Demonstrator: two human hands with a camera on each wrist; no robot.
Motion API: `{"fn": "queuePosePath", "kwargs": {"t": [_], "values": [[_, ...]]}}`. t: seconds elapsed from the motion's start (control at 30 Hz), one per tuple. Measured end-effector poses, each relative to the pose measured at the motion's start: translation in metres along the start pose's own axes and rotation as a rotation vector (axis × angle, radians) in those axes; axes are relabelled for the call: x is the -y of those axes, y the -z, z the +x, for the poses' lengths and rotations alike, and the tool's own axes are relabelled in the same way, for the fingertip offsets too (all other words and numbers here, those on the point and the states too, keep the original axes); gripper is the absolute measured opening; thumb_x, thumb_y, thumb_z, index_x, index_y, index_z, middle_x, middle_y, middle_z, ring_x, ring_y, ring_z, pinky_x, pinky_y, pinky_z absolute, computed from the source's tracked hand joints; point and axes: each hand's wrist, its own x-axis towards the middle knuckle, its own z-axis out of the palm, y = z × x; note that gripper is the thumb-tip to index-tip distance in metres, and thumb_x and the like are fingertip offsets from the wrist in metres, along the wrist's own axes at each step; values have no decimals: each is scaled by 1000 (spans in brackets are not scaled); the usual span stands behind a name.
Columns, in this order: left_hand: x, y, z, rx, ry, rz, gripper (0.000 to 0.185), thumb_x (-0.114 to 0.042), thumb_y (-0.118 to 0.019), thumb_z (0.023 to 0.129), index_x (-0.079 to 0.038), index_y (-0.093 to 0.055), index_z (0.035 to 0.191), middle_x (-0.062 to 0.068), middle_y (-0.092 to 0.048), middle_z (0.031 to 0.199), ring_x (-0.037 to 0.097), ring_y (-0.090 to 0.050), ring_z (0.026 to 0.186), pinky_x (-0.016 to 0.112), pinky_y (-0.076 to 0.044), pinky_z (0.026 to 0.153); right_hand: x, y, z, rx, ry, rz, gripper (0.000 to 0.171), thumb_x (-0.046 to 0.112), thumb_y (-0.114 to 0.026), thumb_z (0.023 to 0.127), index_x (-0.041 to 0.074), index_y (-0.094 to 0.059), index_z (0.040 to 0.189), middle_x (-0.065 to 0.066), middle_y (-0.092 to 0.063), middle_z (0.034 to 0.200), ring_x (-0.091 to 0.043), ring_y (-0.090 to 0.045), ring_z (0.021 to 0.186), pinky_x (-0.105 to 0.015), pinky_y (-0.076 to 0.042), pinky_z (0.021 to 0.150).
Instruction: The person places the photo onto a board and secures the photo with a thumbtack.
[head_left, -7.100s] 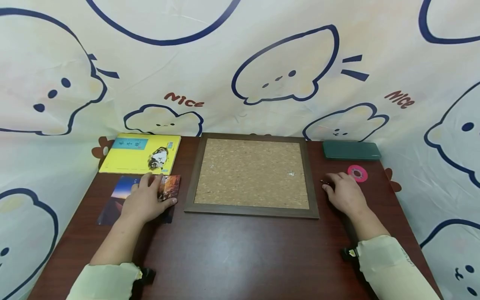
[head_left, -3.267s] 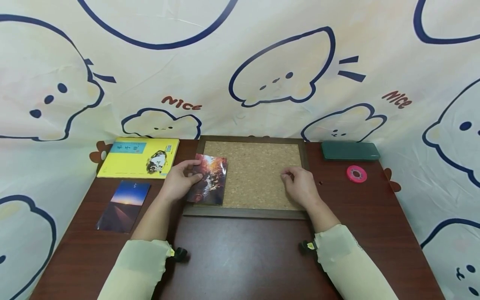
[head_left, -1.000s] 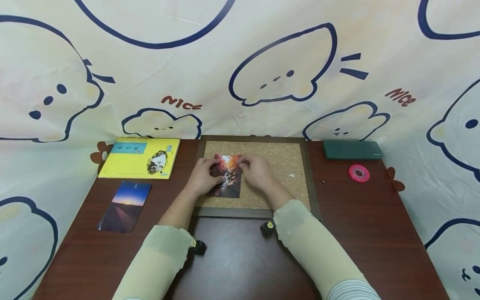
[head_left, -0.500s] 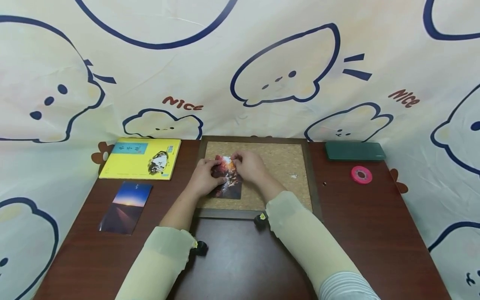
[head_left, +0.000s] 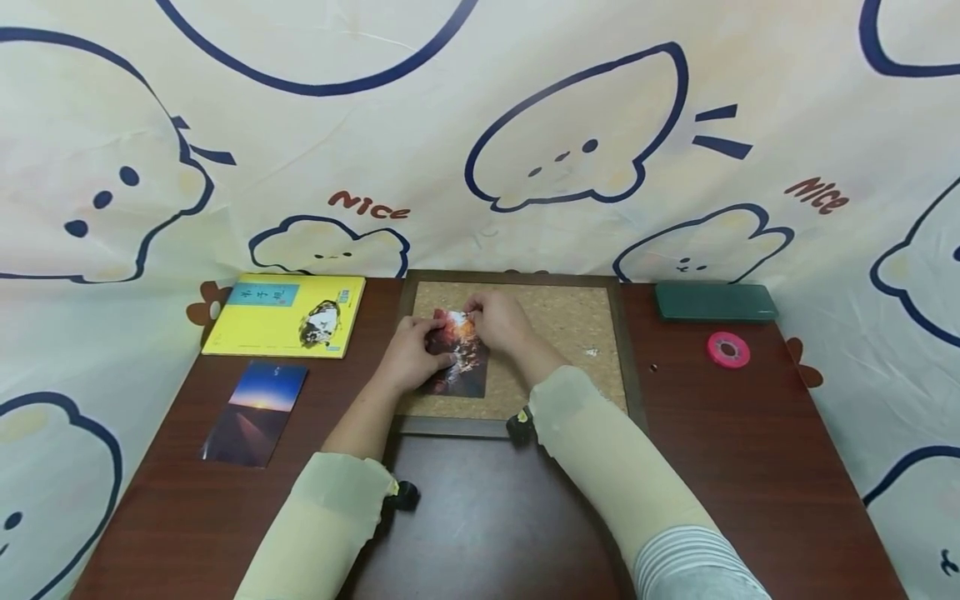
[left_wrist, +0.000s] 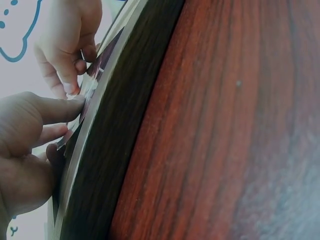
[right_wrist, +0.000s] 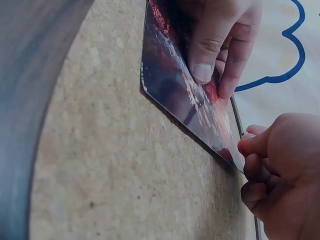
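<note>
1. Head view: we are holding a glossy photo [head_left: 457, 354] flat on the cork board [head_left: 570, 333], toward its left half. The left hand [head_left: 408, 358] is pressing the photo's left edge with curled fingers and thumb. The right hand [head_left: 498, 321] is pinching at the top edge; we cannot tell whether it is holding a pin.
2. Right wrist view: the photo [right_wrist: 185, 95] is lifting slightly off the cork [right_wrist: 110, 165] at its lower edge, so it is not lying fully flat.
3. Risk: if the left hand is easing its pressure, the glossy sheet is likely sliding or rotating, leaving it crooked.
4. Risk: fingertips are crowding the top edge, so a pin may be pricking a finger or creasing the corner.
5. Risk: our right sleeve [head_left: 600, 450] is crossing the board frame on the worktop [head_left: 750, 467] and may be nudging it.
</note>
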Motion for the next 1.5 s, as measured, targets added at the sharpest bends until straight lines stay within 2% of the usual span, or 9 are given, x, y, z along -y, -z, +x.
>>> {"fn": "queuePosePath", "kwargs": {"t": [0.33,0.7,1.0,1.33,1.4,1.5], "values": [[-2,-1,-1,-1,-9,1,67,-30,-80,79,-11,-53,137,14,-39,133,32,-45,121,47,-38,102,1,0,5,57,15,-63,17,16,-57,94,19,-72,101,3,-69,101,-16,-62,95,-33,-48,81],[-3,-4,-1,0,0,17,67,-31,-80,79,-12,-53,137,12,-39,131,30,-46,117,46,-40,101,-1,0,10,88,12,-41,14,16,-60,93,20,-74,95,4,-70,98,-16,-62,94,-33,-48,82],[-4,-2,-1,-13,-1,24,66,-29,-80,79,-12,-53,137,12,-40,129,28,-47,114,45,-41,98,5,1,13,85,-44,-60,13,22,-62,92,21,-74,96,4,-70,96,-17,-63,92,-34,-48,82],[0,2,-1,-20,-6,34,65,-29,-79,79,-12,-54,137,13,-39,131,30,-46,118,45,-40,100,12,-4,19,64,-105,-75,13,22,-60,89,23,-72,93,8,-68,93,-14,-61,86,-32,-48,78],[0,1,-1,-19,-5,29,65,-29,-79,79,-11,-54,136,13,-39,131,30,-45,118,45,-40,101,10,-5,19,53,-96,-53,13,21,-60,89,21,-72,93,7,-68,92,-14,-61,85,-32,-48,77],[0,-1,-1,-22,-1,27,65,-30,-80,79,-11,-54,136,13,-39,130,31,-46,118,45,-40,101,3,-5,18,29,-25,3,14,15,-60,88,17,-72,95,3,-67,90,-16,-60,82,-32,-48,74]]}}
